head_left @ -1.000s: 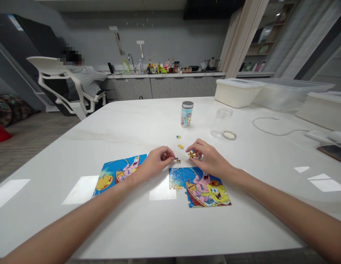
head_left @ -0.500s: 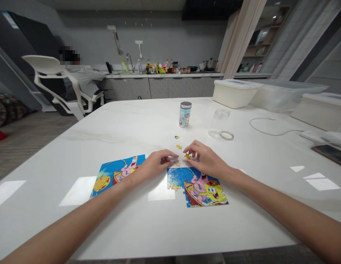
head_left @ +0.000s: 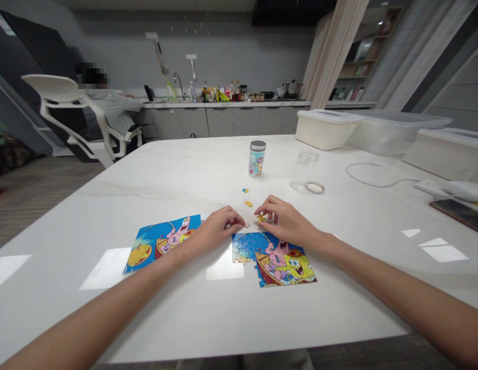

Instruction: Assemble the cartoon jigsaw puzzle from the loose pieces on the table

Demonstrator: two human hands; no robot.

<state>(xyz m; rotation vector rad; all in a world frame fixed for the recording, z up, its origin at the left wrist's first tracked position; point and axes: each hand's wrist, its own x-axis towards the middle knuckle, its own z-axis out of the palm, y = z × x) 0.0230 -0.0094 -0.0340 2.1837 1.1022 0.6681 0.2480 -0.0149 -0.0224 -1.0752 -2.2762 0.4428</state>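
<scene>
A partly joined jigsaw puzzle (head_left: 279, 259) lies on the white table, with a gap at its lower left. My left hand (head_left: 223, 224) is above its upper left corner, fingertips closed on a small pale puzzle piece (head_left: 247, 224). Just to the right, my right hand (head_left: 279, 218) has a yellow puzzle piece (head_left: 261, 218) between thumb and fingers. Farther off lie a loose yellow piece (head_left: 248, 204) and a blue and yellow piece (head_left: 245, 190). The picture sheet (head_left: 157, 244) is partly covered by my left hand and forearm.
A printed jar with a metal lid (head_left: 256, 159) stands beyond the pieces. To its right are a clear container (head_left: 307, 164) and a ring-shaped lid (head_left: 314, 187). Storage boxes (head_left: 326, 131), a cable and a phone (head_left: 460, 216) lie right. A person sits at the back left.
The fingers of my left hand have closed on the pale piece. My right hand remains at the yellow piece. The whole view has shifted slightly.
</scene>
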